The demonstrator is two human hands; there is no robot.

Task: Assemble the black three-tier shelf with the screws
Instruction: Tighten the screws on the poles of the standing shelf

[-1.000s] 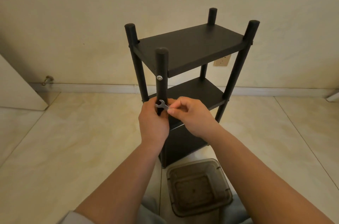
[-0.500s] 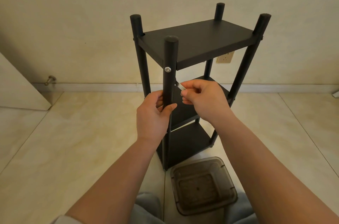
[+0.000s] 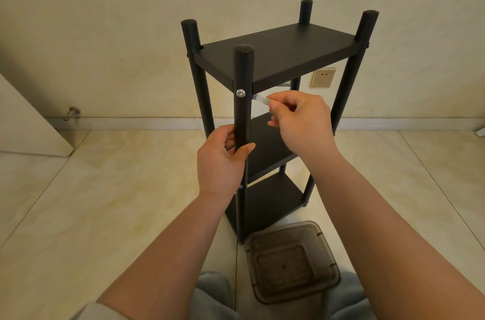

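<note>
A room in a home: pale glossy floor tiles (image 3: 110,188) meet a plain cream wall (image 3: 131,18) at a white skirting board (image 3: 136,123). A wall socket (image 3: 322,78) sits just above the skirting; a door (image 3: 23,120) and doorstop (image 3: 72,113) stand left of it.

smoky plastic tray (image 3: 291,260) on tiled floor (image 3: 78,201), wall socket (image 3: 322,77) behind.

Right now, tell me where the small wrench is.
The wrench is pinched in the right hand, just right of the front post's silver screw, under the top shelf.
</note>
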